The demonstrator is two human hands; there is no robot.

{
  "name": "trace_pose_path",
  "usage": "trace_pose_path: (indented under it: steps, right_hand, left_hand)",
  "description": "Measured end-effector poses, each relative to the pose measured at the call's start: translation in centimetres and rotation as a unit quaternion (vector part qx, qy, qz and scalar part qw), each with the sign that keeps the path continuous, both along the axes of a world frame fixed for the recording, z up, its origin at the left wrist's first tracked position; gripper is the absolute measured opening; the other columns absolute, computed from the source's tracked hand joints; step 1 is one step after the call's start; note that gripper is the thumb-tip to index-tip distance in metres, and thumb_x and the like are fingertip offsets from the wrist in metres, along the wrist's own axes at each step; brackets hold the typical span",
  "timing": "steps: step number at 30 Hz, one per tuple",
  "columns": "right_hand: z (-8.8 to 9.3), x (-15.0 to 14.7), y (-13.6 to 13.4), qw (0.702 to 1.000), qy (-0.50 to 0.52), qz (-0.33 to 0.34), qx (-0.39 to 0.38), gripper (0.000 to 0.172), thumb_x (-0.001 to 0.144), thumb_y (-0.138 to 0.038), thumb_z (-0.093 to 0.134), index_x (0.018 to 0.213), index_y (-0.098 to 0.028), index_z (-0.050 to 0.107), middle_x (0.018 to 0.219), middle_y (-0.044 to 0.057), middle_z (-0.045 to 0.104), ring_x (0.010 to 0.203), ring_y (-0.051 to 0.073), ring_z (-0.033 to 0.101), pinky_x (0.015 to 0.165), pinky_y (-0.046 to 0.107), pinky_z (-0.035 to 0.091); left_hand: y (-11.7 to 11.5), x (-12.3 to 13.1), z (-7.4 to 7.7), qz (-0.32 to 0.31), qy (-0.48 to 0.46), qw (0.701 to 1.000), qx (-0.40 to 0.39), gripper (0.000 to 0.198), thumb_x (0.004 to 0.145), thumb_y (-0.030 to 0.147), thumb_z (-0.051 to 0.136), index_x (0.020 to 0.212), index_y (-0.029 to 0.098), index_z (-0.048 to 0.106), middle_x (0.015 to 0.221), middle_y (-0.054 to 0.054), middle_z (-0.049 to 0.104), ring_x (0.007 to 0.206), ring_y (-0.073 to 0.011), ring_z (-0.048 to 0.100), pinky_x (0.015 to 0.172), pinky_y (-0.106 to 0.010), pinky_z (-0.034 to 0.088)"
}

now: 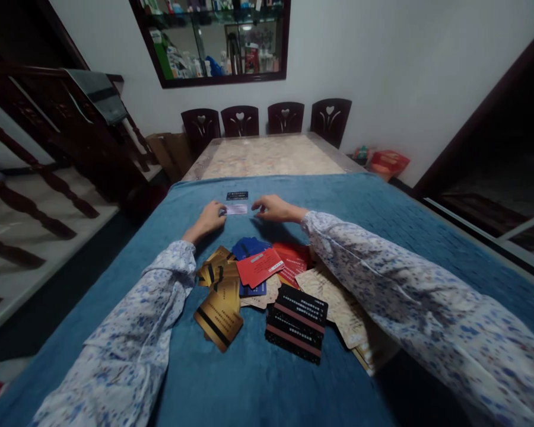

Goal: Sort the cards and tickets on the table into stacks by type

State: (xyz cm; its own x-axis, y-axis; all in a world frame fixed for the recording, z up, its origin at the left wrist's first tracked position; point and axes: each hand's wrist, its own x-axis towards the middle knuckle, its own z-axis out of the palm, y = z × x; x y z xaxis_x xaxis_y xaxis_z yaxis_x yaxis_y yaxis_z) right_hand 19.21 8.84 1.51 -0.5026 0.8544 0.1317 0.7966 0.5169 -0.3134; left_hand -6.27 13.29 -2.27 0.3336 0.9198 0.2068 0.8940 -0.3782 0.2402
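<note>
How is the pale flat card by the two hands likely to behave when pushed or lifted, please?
The pale flat card looks thin and stiff, so probably light and unbending. Flat on the plush blue cloth, it likely drags rather than slides, and its edge may resist lifting.

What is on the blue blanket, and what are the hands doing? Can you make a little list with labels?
Surface: blue cloth on a table
Left hand: fingertips at the pale card
Right hand: just beside that card, holding nothing
Beyond it: dark card, lying alone
Nearer pile: gold cards, black cards, red cards, blue cards, beige cards
Behind: four dark chairs
</note>
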Motion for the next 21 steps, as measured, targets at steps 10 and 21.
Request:
trace_pose_path:
  steps: [10, 21]
  right_hand:
    - [1.4, 4.0, -4.4, 0.997, 0.055, 0.048, 0.006, 0.033, 0.088, -0.01, 0.061, 0.117, -0.014, 0.076, 0.114, 0.009, 0.078, 0.099, 0.019, 0.072, 0.089, 0.028, 0.052]
    - [0.0, 7.2, -6.9, 0.994, 0.089, 0.058, 0.024, 0.029, 0.085, -0.011, 0.063, 0.108, -0.016, 0.079, 0.103, 0.01, 0.08, 0.092, 0.021, 0.072, 0.087, 0.032, 0.054]
  left_hand:
    - [-2.8, 0.3, 1.1, -0.02, 0.009, 1.0, 0.001, 0.046, 0.075, 0.022, 0.058, 0.115, 0.01, 0.075, 0.124, -0.015, 0.07, 0.119, -0.0328, 0.064, 0.111, -0.039, 0.049]
    - [-7.6, 4.3, 2.0, -0.087, -0.01, 0.996, 0.026, 0.039, 0.082, 0.024, 0.058, 0.117, 0.014, 0.074, 0.131, -0.014, 0.068, 0.124, -0.0294, 0.063, 0.111, -0.043, 0.049]
